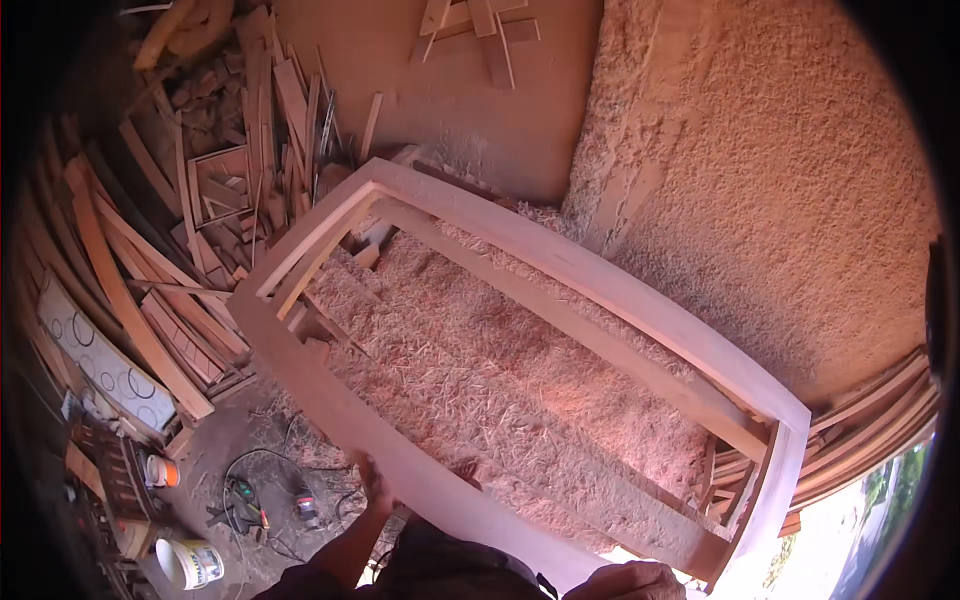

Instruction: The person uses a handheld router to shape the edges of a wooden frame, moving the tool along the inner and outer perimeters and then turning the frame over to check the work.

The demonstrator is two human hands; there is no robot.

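Note:
A large wooden frame (pixel 560 262) with curved long sides and an open middle spans the view at a slant. Its near rail passes just in front of my body. My left hand (pixel 374 488) grips the outer edge of that near rail, its fingers partly hidden under the wood. Farther right, at the lower edge of the view, my right hand (pixel 628 580) is curled over the same rail; its fingertips are hard to make out. Inside the opening, a small dark shape like toes or fingertips (pixel 467 471) shows beside the near rail.
Wood shavings (pixel 480 370) cover the ground under the frame. Offcuts and curved boards (pixel 130 280) are stacked at left, more curved strips (pixel 870 410) at right. A power tool (pixel 307 508), cords and a white bucket (pixel 190 564) stand at lower left. A sawdust-coated wall (pixel 760 180) rises behind.

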